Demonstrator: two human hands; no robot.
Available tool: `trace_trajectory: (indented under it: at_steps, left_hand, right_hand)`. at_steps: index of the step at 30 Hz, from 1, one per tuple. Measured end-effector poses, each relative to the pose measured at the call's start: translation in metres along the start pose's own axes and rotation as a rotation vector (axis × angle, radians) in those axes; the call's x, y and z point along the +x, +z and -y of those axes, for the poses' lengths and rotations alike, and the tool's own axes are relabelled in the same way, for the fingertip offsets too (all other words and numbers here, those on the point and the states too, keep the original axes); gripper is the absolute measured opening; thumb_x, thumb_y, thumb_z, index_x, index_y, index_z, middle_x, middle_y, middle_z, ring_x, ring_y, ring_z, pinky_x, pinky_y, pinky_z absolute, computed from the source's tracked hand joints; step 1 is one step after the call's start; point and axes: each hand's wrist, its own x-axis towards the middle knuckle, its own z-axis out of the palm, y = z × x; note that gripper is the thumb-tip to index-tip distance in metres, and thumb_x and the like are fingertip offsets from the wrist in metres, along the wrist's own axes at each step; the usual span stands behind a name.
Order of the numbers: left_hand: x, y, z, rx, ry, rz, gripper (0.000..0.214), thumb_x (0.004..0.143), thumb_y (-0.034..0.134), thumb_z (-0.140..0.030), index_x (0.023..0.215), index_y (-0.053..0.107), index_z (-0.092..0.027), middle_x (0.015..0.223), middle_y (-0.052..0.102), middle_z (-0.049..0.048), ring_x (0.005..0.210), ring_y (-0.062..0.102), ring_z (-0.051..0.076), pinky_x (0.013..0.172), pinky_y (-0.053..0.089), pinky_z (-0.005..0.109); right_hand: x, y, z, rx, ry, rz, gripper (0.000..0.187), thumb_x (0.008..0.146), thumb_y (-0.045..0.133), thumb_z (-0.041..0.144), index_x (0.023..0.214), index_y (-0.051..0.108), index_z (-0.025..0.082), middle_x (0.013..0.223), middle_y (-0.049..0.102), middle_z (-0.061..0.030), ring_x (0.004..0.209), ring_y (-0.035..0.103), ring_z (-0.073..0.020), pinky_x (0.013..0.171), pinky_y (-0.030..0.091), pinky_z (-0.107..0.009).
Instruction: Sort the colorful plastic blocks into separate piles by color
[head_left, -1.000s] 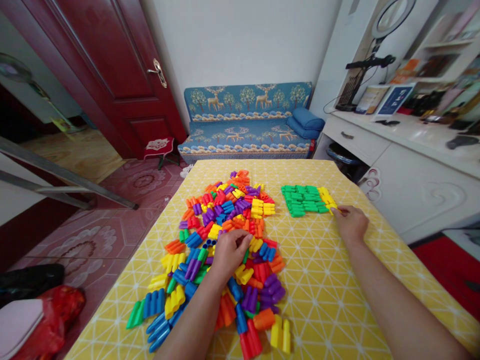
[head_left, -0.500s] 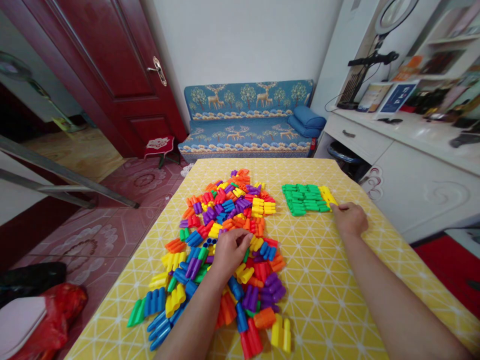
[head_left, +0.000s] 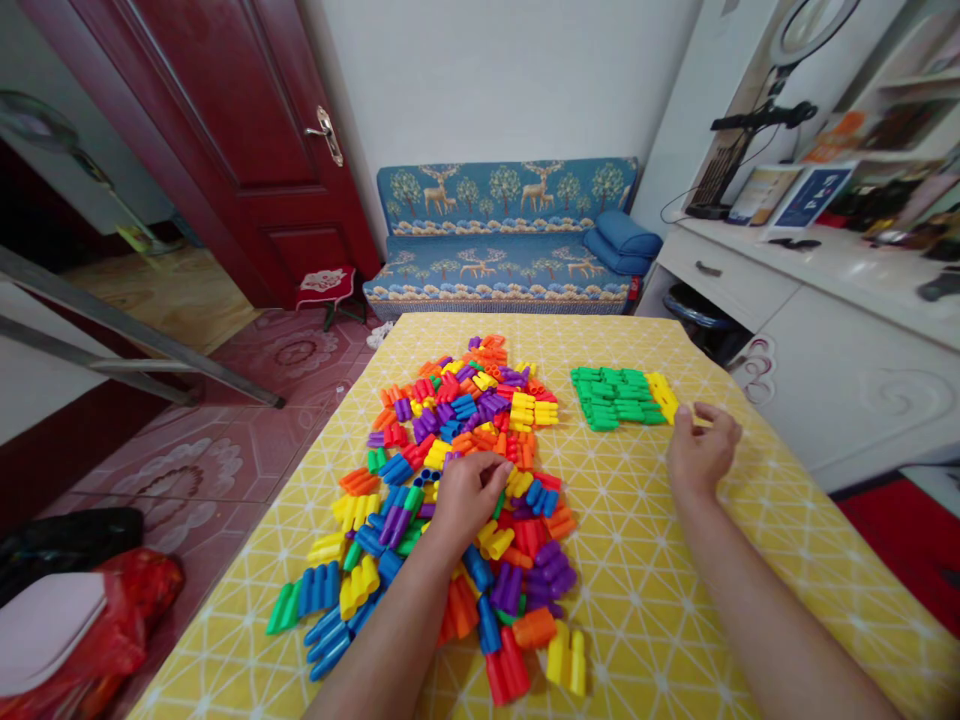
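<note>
A large heap of plastic building blocks, each like joined tubes, lies on the table in several colours. Over the middle of it is my left hand, thumb and fingers pinched together beside a yellow block. Whatever is between those fingertips is hidden. To the right, a flat panel of green blocks ends in a strip of yellow blocks. My right hand hovers just right of the yellow strip, its fingers apart and nothing visible in them.
A yellow patterned cloth covers the table. Beyond its far edge stands a blue sofa. A white cabinet is along the right side, and a metal ladder-like frame is at left.
My right hand has let go of the yellow strip, drawn slightly back and spread its fingers. My left hand stays pinched over the heap. The whole view has shifted slightly.
</note>
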Motion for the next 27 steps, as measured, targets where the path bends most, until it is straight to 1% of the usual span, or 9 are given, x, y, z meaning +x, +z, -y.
trace_trajectory:
  at_steps: [4, 7, 9, 11, 14, 16, 20, 23, 27]
  left_hand:
    - [-0.002, -0.002, -0.006, -0.001, 0.019, -0.029, 0.029, 0.089, 0.051, -0.033, 0.078, 0.071, -0.015, 0.068, 0.068, 0.0028, 0.06, 0.058, 0.013, 0.055, 0.038, 0.022]
    - [-0.001, -0.017, -0.005, 0.018, 0.049, -0.174, 0.026, 0.089, 0.051, -0.032, 0.087, 0.071, -0.016, 0.079, 0.071, 0.0044, 0.069, 0.062, 0.015, 0.064, 0.045, 0.024]
    - [0.001, -0.033, 0.002, 0.109, 0.037, -0.264, 0.024, 0.088, 0.051, -0.025, 0.1, 0.07, -0.017, 0.092, 0.073, 0.0057, 0.082, 0.065, 0.018, 0.075, 0.049, 0.028]
    - [0.003, -0.05, 0.014, 0.265, 0.001, -0.223, 0.032, 0.081, 0.053, -0.013, 0.109, 0.068, -0.02, 0.103, 0.071, 0.0067, 0.097, 0.064, 0.023, 0.086, 0.049, 0.033]
    - [0.006, -0.066, 0.032, 0.419, -0.01, -0.019, 0.044, 0.073, 0.051, -0.003, 0.108, 0.071, -0.02, 0.119, 0.066, 0.0077, 0.112, 0.059, 0.026, 0.099, 0.045, 0.038]
    - [0.006, -0.068, 0.038, 0.459, 0.012, 0.055, 0.048, 0.071, 0.051, -0.002, 0.111, 0.07, -0.021, 0.126, 0.063, 0.0072, 0.118, 0.056, 0.027, 0.103, 0.042, 0.039]
    - [0.004, -0.061, 0.041, 0.496, 0.022, 0.078, 0.052, 0.069, 0.055, -0.005, 0.116, 0.067, -0.023, 0.13, 0.061, 0.0069, 0.117, 0.056, 0.029, 0.102, 0.042, 0.039]
    - [0.005, -0.057, 0.042, 0.451, -0.046, -0.001, 0.037, 0.077, 0.054, -0.011, 0.11, 0.068, -0.022, 0.118, 0.067, 0.0079, 0.107, 0.062, 0.026, 0.093, 0.046, 0.036]
    - [0.008, -0.057, 0.04, 0.237, -0.177, -0.293, 0.03, 0.088, 0.051, -0.034, 0.111, 0.062, -0.017, 0.089, 0.071, 0.0085, 0.081, 0.066, 0.023, 0.071, 0.049, 0.03]
  right_hand:
    - [-0.066, 0.0, 0.043, 0.32, -0.086, 0.304, 0.031, 0.085, 0.053, 0.044, 0.097, 0.063, 0.017, 0.098, 0.061, -0.0081, 0.078, 0.056, -0.0174, 0.071, 0.047, -0.031]
    - [-0.102, 0.006, 0.061, 0.39, -0.143, 0.567, 0.025, 0.085, 0.055, 0.041, 0.085, 0.065, 0.018, 0.092, 0.063, -0.0076, 0.083, 0.059, -0.0199, 0.072, 0.048, -0.033]
    - [-0.111, 0.009, 0.064, 0.407, -0.186, 0.649, 0.023, 0.086, 0.055, 0.038, 0.083, 0.066, 0.018, 0.092, 0.063, -0.0078, 0.087, 0.059, -0.0207, 0.076, 0.048, -0.034]
    - [-0.112, 0.011, 0.063, 0.409, -0.2, 0.671, 0.022, 0.087, 0.054, 0.036, 0.083, 0.066, 0.019, 0.092, 0.063, -0.0074, 0.087, 0.06, -0.0206, 0.077, 0.048, -0.035]
    - [-0.109, 0.01, 0.061, 0.402, -0.205, 0.669, 0.022, 0.088, 0.053, 0.036, 0.082, 0.066, 0.019, 0.089, 0.063, -0.0069, 0.085, 0.06, -0.0206, 0.076, 0.048, -0.035]
    - [-0.108, 0.01, 0.06, 0.396, -0.22, 0.685, 0.022, 0.088, 0.053, 0.036, 0.082, 0.065, 0.019, 0.088, 0.063, -0.007, 0.084, 0.059, -0.0208, 0.074, 0.048, -0.035]
    - [-0.11, 0.011, 0.059, 0.378, -0.237, 0.697, 0.021, 0.087, 0.053, 0.035, 0.079, 0.064, 0.02, 0.089, 0.063, -0.0069, 0.083, 0.059, -0.0208, 0.073, 0.049, -0.035]
    - [-0.112, 0.012, 0.059, 0.374, -0.248, 0.678, 0.018, 0.087, 0.052, 0.032, 0.082, 0.064, 0.02, 0.091, 0.062, -0.007, 0.085, 0.059, -0.0208, 0.074, 0.049, -0.035]
    - [-0.112, 0.016, 0.062, 0.341, -0.297, 0.631, 0.026, 0.084, 0.053, 0.027, 0.108, 0.061, 0.02, 0.11, 0.059, -0.0101, 0.093, 0.059, -0.0216, 0.083, 0.051, -0.039]
